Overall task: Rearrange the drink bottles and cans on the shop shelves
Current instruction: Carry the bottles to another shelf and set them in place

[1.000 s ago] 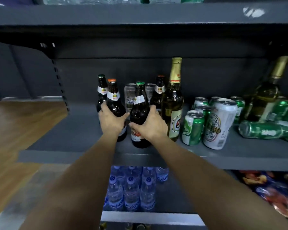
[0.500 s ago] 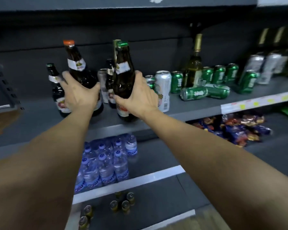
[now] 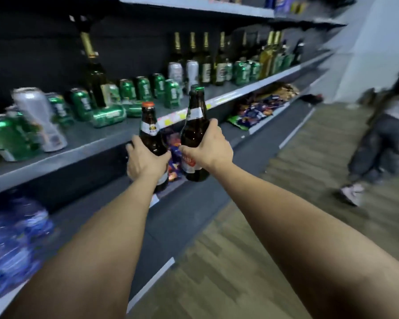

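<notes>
My left hand grips a dark brown bottle with an orange cap by its body. Beside it, my right hand grips a taller dark brown bottle with a green cap. Both bottles stand upright in the air, out in front of the grey middle shelf. On that shelf are green cans, a tall silver can, a green can lying on its side and a tall gold-necked bottle. Further right stands a row of green bottles.
Blue-capped water bottles fill the lower shelf at left. Snack packets lie on the lower shelf to the right. A person stands in the aisle at far right on the wooden floor.
Both hands lifted their bottles off the shelf and carried them rightward along the aisle. The view swung right, bringing more cans, the bottle row and a person into sight.
</notes>
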